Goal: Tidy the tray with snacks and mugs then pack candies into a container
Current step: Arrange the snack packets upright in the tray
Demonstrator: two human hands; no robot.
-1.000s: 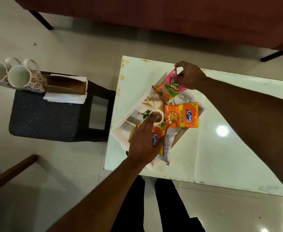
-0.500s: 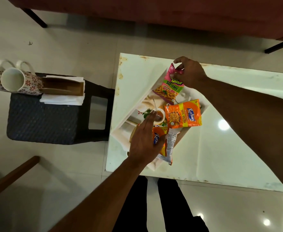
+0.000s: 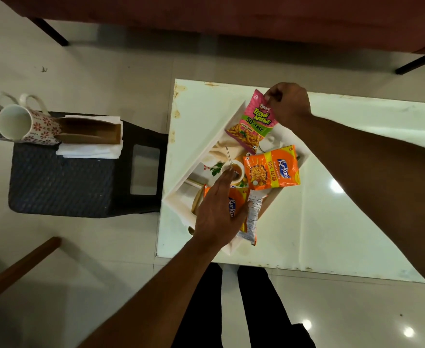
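**A:** What's the setup here?

**B:** Glossy white table [image 3: 306, 222] on a pale tiled floor [image 3: 105, 59], with a white tray [image 3: 178, 194] sitting crooked near its left edge. The right hand [image 3: 288, 104] pinches the top corner of a pink snack bag [image 3: 252, 121]. The left hand [image 3: 219, 212] lies flat and open on an orange snack bag [image 3: 236, 204].

**A:** Mugs?

**B:** One small cup [image 3: 236, 169] in the tray, and two flowered mugs [image 3: 25, 121] on a dark stool [image 3: 63, 177] off to the left.
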